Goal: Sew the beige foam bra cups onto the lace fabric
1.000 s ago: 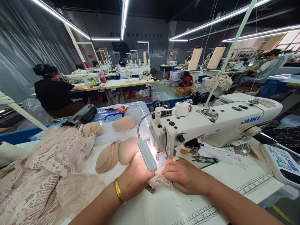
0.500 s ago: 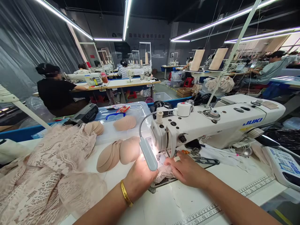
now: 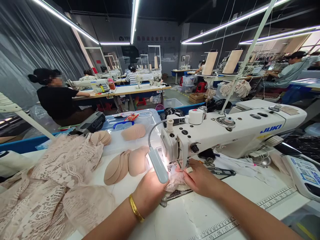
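Observation:
A pale pink lace piece (image 3: 175, 182) lies under the needle end of a white sewing machine (image 3: 205, 133). My left hand (image 3: 151, 188), with a gold bangle at the wrist, is at its left side; the grey lamp head (image 3: 158, 166) hides most of those fingers. From the right, my right hand (image 3: 201, 176) has its fingers closed on the lace edge, close to the presser foot. Just left of the lamp, beige oval pads (image 3: 116, 168) lie in overlapping stacks on the white table.
Lace fabric (image 3: 50, 180) is heaped at the left. A clear plastic lid (image 3: 150, 123) holds more pads behind the stacks. Black-handled snips (image 3: 223, 171) lie right of my right hand, near a white boxed device (image 3: 303, 173). A co-worker (image 3: 58, 96) sits at another machine.
My right hand has shifted slightly, and more of the lace shows between my hands. My left hand has moved slightly down. The co-worker at the left has leaned back.

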A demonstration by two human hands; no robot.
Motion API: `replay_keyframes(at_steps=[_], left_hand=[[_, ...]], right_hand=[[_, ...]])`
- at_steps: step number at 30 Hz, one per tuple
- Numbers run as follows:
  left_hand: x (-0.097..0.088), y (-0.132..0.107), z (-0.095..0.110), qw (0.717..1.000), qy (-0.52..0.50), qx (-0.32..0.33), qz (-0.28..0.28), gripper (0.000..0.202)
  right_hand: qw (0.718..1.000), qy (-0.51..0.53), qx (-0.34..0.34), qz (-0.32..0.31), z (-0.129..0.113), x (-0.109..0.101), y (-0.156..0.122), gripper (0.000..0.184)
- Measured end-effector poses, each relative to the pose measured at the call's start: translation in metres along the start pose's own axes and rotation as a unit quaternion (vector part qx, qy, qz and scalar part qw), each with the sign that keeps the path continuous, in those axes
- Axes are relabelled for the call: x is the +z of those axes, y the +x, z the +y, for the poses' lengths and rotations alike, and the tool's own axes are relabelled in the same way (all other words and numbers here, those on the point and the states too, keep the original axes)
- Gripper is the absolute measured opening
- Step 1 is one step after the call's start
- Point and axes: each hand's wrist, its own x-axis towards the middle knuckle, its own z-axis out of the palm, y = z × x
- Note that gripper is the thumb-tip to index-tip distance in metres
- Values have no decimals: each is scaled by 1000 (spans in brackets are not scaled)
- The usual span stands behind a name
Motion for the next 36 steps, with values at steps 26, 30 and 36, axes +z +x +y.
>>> replay_keyframes(at_steps=[26, 30, 36], left_hand=[[-19, -10, -2, 979, 101, 49, -171, 32], [-12, -9, -5, 981, 138, 103, -88, 26], [-5, -9, -8, 983, 140, 114, -32, 22]], right_hand=[[990, -102, -84, -42, -17, 2, 0, 30], [994, -90, -50, -37, -18, 4, 2, 33], [994, -103, -27, -9, -14, 6, 5, 31]])
